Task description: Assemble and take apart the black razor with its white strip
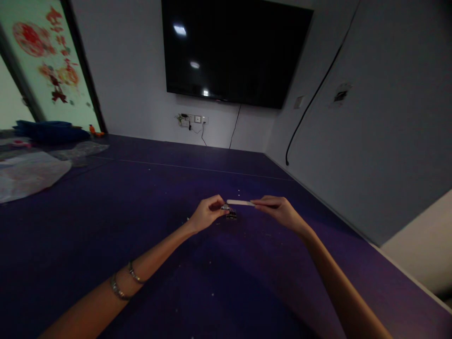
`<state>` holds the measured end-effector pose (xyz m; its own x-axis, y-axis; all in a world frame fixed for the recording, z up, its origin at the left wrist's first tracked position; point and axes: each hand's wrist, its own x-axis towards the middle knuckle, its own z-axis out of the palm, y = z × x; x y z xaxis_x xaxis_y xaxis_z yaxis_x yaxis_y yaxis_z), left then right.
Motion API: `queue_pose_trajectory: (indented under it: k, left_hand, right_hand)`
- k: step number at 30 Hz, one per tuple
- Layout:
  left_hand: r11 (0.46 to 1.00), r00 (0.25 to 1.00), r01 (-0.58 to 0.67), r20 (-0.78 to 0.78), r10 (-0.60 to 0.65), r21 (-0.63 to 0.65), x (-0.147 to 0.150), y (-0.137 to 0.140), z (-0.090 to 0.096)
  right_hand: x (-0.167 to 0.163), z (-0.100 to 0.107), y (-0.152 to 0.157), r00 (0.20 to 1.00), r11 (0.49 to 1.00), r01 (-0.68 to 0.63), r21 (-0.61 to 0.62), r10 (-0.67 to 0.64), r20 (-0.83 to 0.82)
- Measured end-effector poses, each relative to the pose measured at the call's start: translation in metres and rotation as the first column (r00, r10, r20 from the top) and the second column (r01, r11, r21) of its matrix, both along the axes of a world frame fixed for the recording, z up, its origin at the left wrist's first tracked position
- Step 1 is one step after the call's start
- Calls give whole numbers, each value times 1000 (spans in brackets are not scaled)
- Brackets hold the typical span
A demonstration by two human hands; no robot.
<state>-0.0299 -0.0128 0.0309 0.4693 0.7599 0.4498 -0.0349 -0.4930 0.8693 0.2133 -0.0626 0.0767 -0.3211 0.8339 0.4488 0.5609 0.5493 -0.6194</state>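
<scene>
My left hand (209,213) is closed, its thumb and fingers pinching a small shiny silvery piece (225,207) too tiny to name. Between the fingertips of my right hand (277,209) is one end of a thin, pale, flat stick (240,203) with a rounded tip. The stick lies almost level and points left. Its tip is close to the silvery piece; whether they touch I cannot tell. Just below, a small dark object with glossy parts (231,214) appears beside my left fingertips, its kind unclear.
The purple surface (158,282) carries scattered white specks. At the left are crumpled clear plastic (35,172), a dark blue cloth-like bundle (51,132) and a small orange item (93,129). A television (236,52) hangs on the far wall; a black cable (310,108) runs down the right wall.
</scene>
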Motion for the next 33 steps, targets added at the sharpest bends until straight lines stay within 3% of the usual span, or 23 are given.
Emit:
queue_pose_trajectory:
  k: [4, 8, 12, 16, 20, 24, 28, 33]
  left_hand:
    - [999, 999, -32, 1, 32, -4, 0, -1, 1]
    - [998, 999, 31, 42, -29, -59, 1, -4, 4]
    - [994, 996, 16, 89, -6, -108, 2, -4, 3]
    - [983, 984, -50, 162, 79, -175, 4, -2, -4]
    - [965, 972, -70, 198, 122, -252, 7, 1, -12]
    - [959, 973, -141, 145, 180, -247, 9, 6, -17]
    - [960, 983, -119, 106, 150, -252, 10, 9, -20]
    - [962, 980, -145, 96, 171, -231, 10, 13, -23]
  right_hand:
    - [1, 0, 0, 998, 997, -63, -34, 64, 12]
    - [2, -2, 2, 1000, 1000, 20, -2, -20, 10]
    - [0, -3, 3, 993, 996, 92, -13, -93, -68]
    - [-6, -4, 2, 965, 981, 170, -95, -185, -188]
    - [-20, -8, 1, 933, 967, 150, -208, -208, -293]
    - [-40, -15, -1, 864, 936, 91, -339, -244, -441]
    - [-58, -23, -3, 751, 872, 26, -488, -340, -566]
    - [-69, -31, -7, 605, 828, -130, -545, -369, -706]
